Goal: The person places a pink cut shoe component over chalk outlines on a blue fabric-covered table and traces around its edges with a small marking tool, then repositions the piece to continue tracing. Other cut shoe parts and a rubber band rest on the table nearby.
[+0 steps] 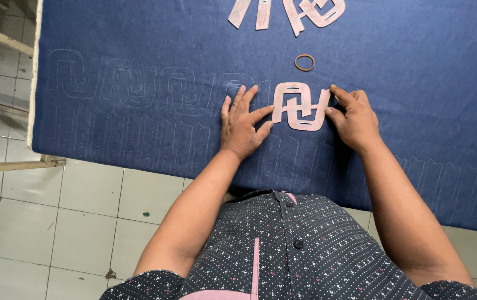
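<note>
Fingers of the left hand (241, 123) lie spread and flat on the blue cloth (416, 111), the thumb and forefinger tips touching the left edge of a pinkish cut-out template (301, 105), with nothing held. The right hand (352, 118) sits at the template's right edge with its fingers curled, forefinger and thumb pressing on that edge; a small yellowish thing shows at the fingers, too little of it to tell what it is or whether it is gripped. The template lies flat between the two hands, about midway along the cloth and nearer its near edge than its far one. Just beyond it lies a tan rubber band (304, 63), apart from both hands. More pinkish templates (288, 12) lie at the far edge of the cloth. Faint chalk outlines (133, 86) of the same shape run in a row towards the left edge, with narrow traced strips below them along the near edge. White floor tiles (55, 222) show below the cloth.
</note>
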`<control>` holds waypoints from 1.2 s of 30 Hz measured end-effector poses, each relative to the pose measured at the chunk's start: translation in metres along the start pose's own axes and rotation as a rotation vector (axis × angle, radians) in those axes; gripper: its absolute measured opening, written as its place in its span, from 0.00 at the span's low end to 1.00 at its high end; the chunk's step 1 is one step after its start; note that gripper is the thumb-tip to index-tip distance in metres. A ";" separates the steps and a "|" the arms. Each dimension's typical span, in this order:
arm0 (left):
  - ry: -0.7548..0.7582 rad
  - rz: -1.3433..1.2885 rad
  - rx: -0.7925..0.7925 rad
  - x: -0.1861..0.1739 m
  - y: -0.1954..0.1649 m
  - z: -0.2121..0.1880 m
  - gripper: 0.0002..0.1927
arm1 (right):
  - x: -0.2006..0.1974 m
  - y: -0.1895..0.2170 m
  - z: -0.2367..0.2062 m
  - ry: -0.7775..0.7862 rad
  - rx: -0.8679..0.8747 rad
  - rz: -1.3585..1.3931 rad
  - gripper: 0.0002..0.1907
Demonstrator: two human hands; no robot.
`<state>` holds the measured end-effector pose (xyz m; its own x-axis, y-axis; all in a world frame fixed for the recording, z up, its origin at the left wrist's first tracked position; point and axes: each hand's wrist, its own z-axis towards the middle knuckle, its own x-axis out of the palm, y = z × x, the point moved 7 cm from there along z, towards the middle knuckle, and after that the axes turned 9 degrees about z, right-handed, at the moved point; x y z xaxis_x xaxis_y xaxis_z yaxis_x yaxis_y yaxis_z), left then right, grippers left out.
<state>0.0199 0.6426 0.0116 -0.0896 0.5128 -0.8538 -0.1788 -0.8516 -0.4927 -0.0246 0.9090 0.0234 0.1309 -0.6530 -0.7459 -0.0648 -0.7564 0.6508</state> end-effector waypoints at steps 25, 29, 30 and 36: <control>-0.018 -0.017 -0.013 0.000 0.001 -0.001 0.15 | -0.001 0.007 -0.003 -0.030 -0.037 -0.005 0.26; -0.021 -0.011 -0.005 0.002 0.001 -0.001 0.15 | -0.001 0.005 -0.003 -0.027 -0.034 -0.006 0.26; -0.023 -0.011 -0.003 0.002 0.001 -0.001 0.15 | -0.001 0.004 -0.003 -0.025 -0.029 -0.004 0.26; -0.025 -0.007 0.002 0.001 0.002 -0.001 0.15 | 0.000 0.003 -0.002 -0.033 -0.053 -0.003 0.26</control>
<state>0.0206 0.6417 0.0097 -0.1124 0.5216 -0.8458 -0.1818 -0.8476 -0.4985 -0.0227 0.9068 0.0258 0.0982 -0.6524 -0.7515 -0.0121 -0.7559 0.6546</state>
